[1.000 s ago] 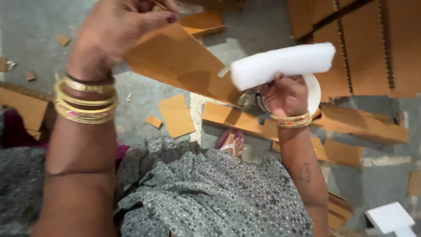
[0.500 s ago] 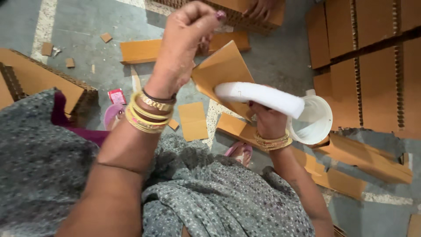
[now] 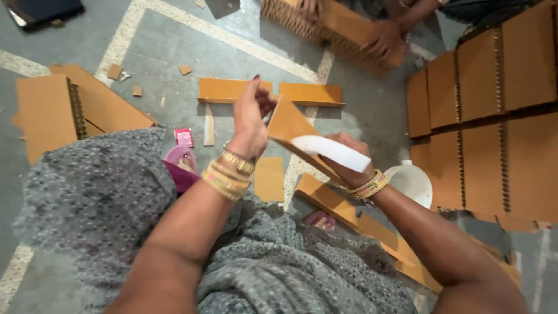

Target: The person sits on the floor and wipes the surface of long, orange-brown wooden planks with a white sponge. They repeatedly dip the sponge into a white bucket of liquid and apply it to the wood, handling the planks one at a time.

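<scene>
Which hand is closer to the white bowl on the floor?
The right hand. It is just left of the white bowl, holding a white block. The left hand is farther left, past the cardboard piece.

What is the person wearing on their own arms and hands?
Both forearms are bare, with no sleeves in view. The left wrist carries a stack of gold bangles; the right wrist has fewer gold bangles with a patterned band. A fingernail on the left hand looks dark-painted.

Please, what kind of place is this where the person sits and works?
Probably a small cardboard-packaging workshop, worked on the floor. Stacks of corrugated sheets lie on the bare concrete floor, offcuts are scattered about, and another person's hands press a cardboard bundle nearby.
</scene>
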